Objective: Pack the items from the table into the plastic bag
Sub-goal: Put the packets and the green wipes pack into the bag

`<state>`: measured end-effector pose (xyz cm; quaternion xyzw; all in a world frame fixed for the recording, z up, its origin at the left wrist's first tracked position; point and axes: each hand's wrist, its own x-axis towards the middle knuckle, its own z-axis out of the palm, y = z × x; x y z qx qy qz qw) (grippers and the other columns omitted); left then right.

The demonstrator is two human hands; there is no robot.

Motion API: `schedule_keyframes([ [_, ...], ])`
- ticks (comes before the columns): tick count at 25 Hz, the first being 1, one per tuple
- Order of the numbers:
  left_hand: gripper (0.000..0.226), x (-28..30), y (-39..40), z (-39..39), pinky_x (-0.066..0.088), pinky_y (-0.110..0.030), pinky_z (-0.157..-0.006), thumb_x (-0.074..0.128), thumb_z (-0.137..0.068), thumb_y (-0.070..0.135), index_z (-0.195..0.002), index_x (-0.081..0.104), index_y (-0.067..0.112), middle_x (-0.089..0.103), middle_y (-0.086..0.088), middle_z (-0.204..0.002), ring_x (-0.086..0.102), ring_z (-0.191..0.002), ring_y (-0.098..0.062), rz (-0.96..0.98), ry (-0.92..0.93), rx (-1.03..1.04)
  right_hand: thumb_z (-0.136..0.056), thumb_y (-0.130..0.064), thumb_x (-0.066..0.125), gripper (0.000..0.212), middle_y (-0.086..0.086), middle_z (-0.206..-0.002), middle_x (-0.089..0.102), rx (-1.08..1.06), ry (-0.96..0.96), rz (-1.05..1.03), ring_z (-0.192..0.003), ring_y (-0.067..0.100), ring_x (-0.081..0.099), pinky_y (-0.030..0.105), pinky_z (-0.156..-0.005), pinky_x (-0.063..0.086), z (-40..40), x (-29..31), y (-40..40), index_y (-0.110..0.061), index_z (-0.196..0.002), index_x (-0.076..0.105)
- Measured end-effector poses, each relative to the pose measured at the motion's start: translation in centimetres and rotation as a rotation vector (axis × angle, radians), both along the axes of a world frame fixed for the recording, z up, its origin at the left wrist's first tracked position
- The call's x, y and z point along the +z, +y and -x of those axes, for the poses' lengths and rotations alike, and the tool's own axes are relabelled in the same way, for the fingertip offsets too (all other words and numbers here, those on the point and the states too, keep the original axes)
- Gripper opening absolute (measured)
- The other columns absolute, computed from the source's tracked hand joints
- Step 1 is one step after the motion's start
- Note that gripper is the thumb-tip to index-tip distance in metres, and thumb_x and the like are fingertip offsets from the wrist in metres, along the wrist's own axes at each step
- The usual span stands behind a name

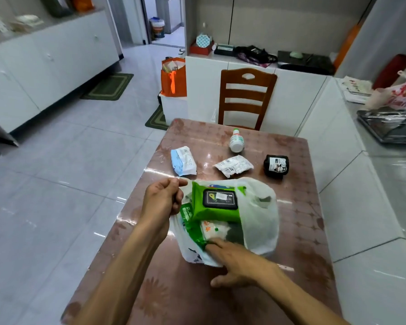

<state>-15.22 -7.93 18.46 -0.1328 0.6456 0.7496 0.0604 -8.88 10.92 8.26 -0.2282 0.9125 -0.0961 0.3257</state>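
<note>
Fingers of the left hand [162, 200] pinch the plastic bag's [261, 221] rim; right hand [234, 259] fingers reach inside, straight.

A pale, glossy tiled floor [80, 156] is seen across the left of the room, streaked with reflected light. White cabinets [45, 66] are ranged along the left wall, and a green mat [108, 86] is laid at their foot. A wooden slatted chair [246, 99] is drawn up at the far edge of the table [309, 207], which is covered in a shiny pinkish floral cloth. Behind the chair, a low white counter [291, 99] is loaded with dark clutter. An orange bag [174, 78] is set beside it on a white box. An open doorway [167, 22] is glimpsed beyond.
</note>
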Motion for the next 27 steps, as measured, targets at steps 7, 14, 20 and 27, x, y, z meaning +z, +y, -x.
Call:
schedule_keyframes([
  [7, 0.024, 0.3, -1.1, 0.5, 0.038, -0.020, -0.045, 0.047, -0.100, 0.012, -0.094, 0.068, 0.003, 0.051, -0.001, -0.051, 0.043, -0.045, -0.013, 0.095, 0.031, -0.012, -0.091, -0.038, 0.055, 0.053, 0.010, -0.130, 0.059, -0.051, 0.157, -0.156, -0.107, 0.033, 0.061, 0.038, -0.082, 0.047, 1.6, 0.4, 2.2, -0.036, -0.141, 0.038],
  [14, 0.023, -0.2, 0.0, 1.2, 0.043, -0.018, -0.044, 0.045, -0.101, 0.014, -0.093, 0.065, 0.006, 0.052, -0.002, -0.054, 0.047, -0.046, -0.014, 0.009, 0.047, 0.033, -0.067, -0.038, 0.078, 0.067, 0.009, -0.108, 0.058, -0.701, 0.907, -0.050, -0.098, 0.032, 0.055, 0.041, -0.076, 0.045, 4.6, 3.6, 7.6, -0.014, -0.124, 0.053],
  [20, 0.026, -0.9, -1.4, 1.3, 0.038, -0.027, -0.051, 0.046, -0.101, 0.015, -0.090, 0.067, 0.006, 0.053, -0.002, -0.054, 0.047, -0.046, -0.014, 0.037, 0.044, 0.093, -0.074, 0.001, 0.072, 0.040, 0.014, -0.090, 0.057, -1.198, 1.269, 0.503, -0.075, 0.035, 0.058, 0.039, -0.063, 0.047, 3.8, 3.5, 9.9, -0.013, -0.104, 0.050],
  [27, 0.019, -1.7, 0.7, 1.0, 0.046, -0.023, -0.046, 0.051, -0.099, 0.016, -0.112, 0.065, 0.017, 0.066, -0.009, -0.066, 0.052, -0.045, -0.016, -0.086, 0.063, -0.152, -0.075, -0.017, 0.075, 0.068, 0.014, -0.135, 0.051, -1.719, 0.602, 0.660, -0.109, 0.029, 0.056, 0.035, -0.088, 0.046, 4.4, 3.2, 10.1, -0.010, -0.136, 0.046],
])
